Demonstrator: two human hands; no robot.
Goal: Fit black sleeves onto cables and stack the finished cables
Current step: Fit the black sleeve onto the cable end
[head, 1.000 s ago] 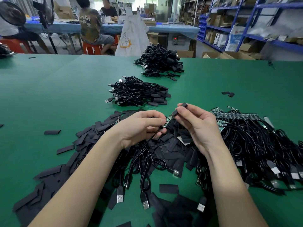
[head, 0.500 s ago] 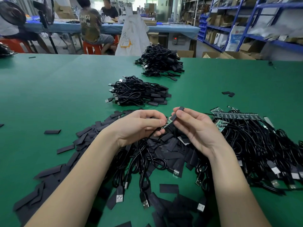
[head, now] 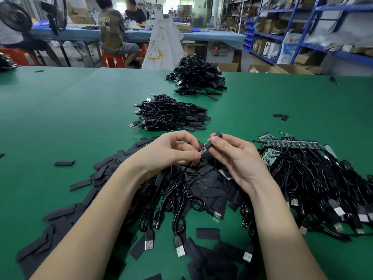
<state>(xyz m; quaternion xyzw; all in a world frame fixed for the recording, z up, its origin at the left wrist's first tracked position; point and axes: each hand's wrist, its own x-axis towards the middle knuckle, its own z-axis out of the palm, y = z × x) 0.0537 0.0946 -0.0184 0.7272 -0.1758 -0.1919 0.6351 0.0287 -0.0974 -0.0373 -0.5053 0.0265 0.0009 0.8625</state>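
Black sleeve (head: 214, 141) pinched between the right hand's (head: 238, 158) thumb and fingers, half slid over a small circuit board (head: 203, 152) that the left hand's (head: 171, 153) fingertips pinch at the cable (head: 181, 174) end. Below the hands lie loose sleeves (head: 201, 178) and cables with USB plugs; unsleeved cables (head: 314, 178) heap to the right. Two finished stacks (head: 169, 114) sit farther back on the green table (head: 60, 118). Beyond it, seated people, fans, blue shelving with boxes.

Single head-worn view, forward and down, close over the green table (head: 60, 118).
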